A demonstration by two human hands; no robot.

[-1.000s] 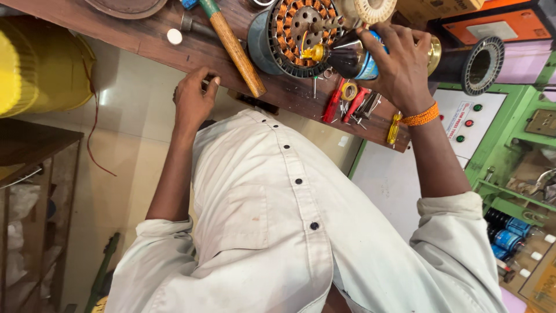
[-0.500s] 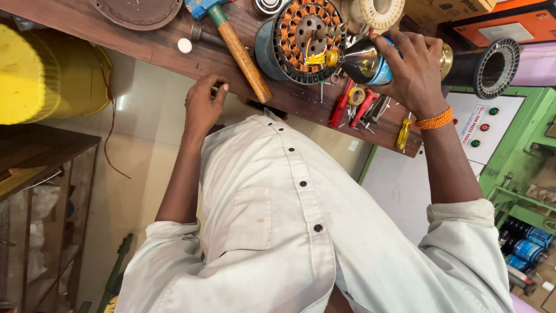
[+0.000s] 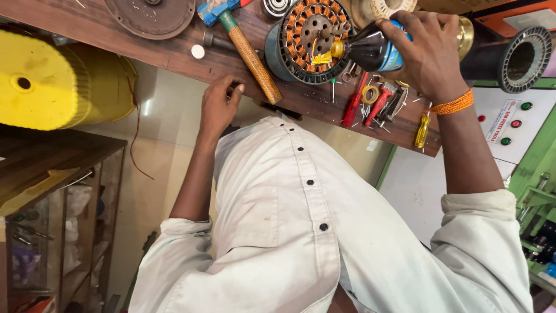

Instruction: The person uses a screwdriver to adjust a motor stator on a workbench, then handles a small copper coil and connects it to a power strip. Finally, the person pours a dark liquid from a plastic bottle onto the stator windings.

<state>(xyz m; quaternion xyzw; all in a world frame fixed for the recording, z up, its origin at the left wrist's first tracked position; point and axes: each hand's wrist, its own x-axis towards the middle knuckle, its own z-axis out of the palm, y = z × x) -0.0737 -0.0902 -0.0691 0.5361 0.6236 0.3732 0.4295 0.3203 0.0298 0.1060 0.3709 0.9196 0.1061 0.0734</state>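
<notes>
My right hand (image 3: 431,55) grips a dark bottle (image 3: 370,51) with a blue label, tilted on its side. Its yellow nozzle (image 3: 335,48) touches the copper windings of a round motor stator (image 3: 307,35) on the wooden bench (image 3: 145,49). My left hand (image 3: 220,107) rests at the bench's near edge with the fingers curled and nothing visible in them. It lies just left of a wooden-handled hammer (image 3: 249,52). A white shirt (image 3: 301,232) fills the lower view.
Red-handled pliers (image 3: 379,103), a red screwdriver (image 3: 352,107) and a yellow screwdriver (image 3: 421,130) lie beside the stator. A rusty disc (image 3: 149,14) and a small white cap (image 3: 198,51) sit on the bench's left. A yellow drum (image 3: 52,81) stands left, a black tube (image 3: 515,58) right.
The bottle's nozzle has tipped further down onto the stator windings. My left hand stays at the bench edge. The view has shifted slightly.
</notes>
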